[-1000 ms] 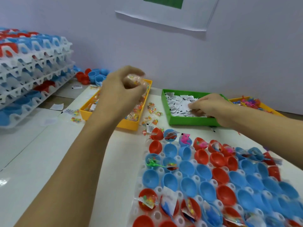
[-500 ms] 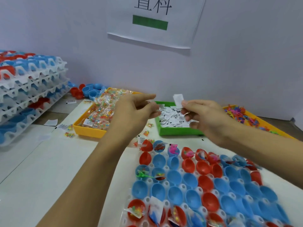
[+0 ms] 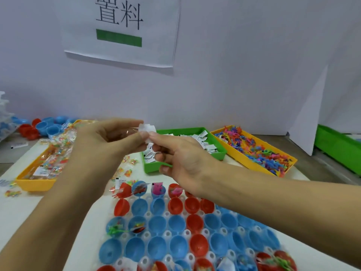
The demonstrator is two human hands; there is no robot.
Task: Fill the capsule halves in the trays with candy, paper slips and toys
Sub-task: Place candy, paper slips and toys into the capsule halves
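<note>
Head view, left grip (image 3: pixel 109 137) and right grip (image 3: pixel 175 153) both pinching paper slips (image 3: pixel 147 129) above tray (image 3: pixel 168 241)

You pinch white slips (image 3: pixel 147 128) between both hands (image 3: pixel 109 137) above the tray (image 3: pixel 168 212) of red and blue halves (image 3: pixel 176 223). Most halves sit open and empty; a few at 12 o'clock and 9 o'clock hold toys and candy.

Left hand (image 3: pixel 101 139) and right hand (image 3: pixel 181 159) raised together, pinching white paper slips (image 3: pixel 147 128) between fingertips. Below, red and blue capsule halves (image 3: pixel 176 223) in a tray, few filled. Behind: yellow candy tray (image 3: pixel 35 182), green slip tray (image 3: pixel 154 168), yellow toy tray (image 3: pixel 244 157).
</note>
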